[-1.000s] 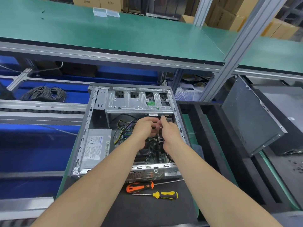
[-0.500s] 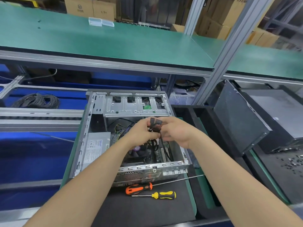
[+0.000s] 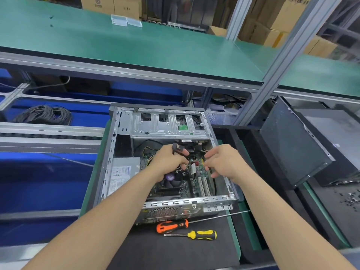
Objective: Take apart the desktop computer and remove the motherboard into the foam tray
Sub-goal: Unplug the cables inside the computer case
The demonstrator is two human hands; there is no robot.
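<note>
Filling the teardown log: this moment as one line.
stage: uncabling | left hand: holds black connector | right hand: pinches black cable | motherboard: in case

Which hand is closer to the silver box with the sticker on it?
Left. The left hand, gripping a black cable, is just right of the silver box; the right hand is farther right, beyond it.

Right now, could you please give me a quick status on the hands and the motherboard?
Left hand holds a black connector. Right hand at a cable, grip unclear. Motherboard in the case, that cable across it.
</note>
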